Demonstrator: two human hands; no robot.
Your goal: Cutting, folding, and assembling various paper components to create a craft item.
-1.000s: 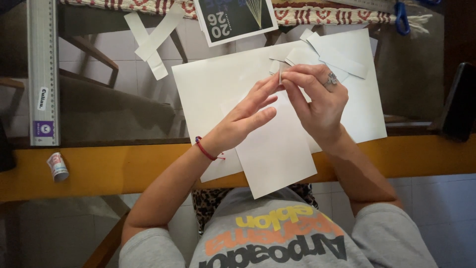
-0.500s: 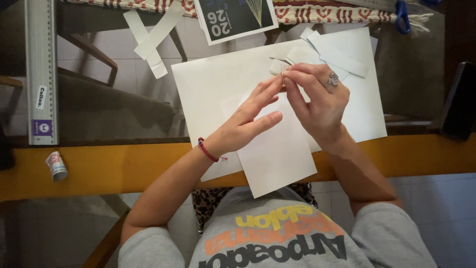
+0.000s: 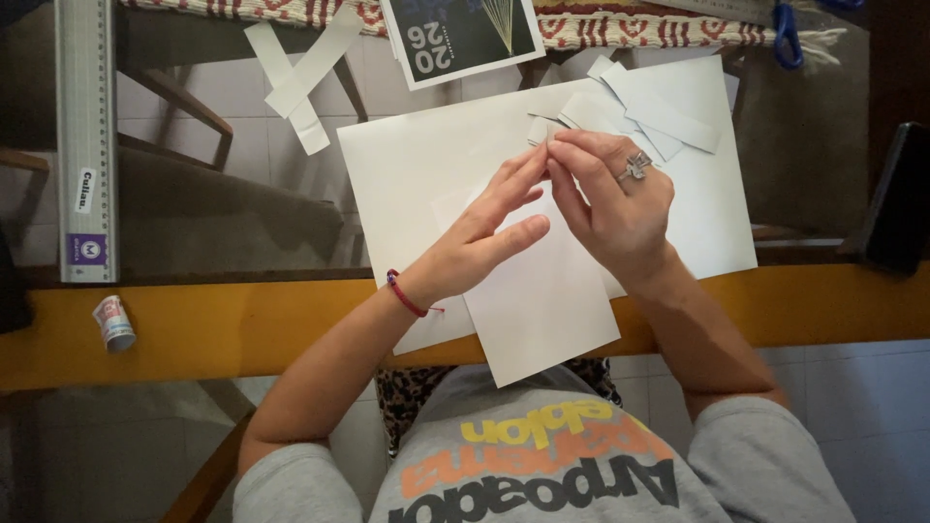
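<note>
Dim, warm indoor light leaves the corners dark (mild vignetting), while the white paper sheet (image 3: pixel 436 165) stays bright and sharp.
</note>
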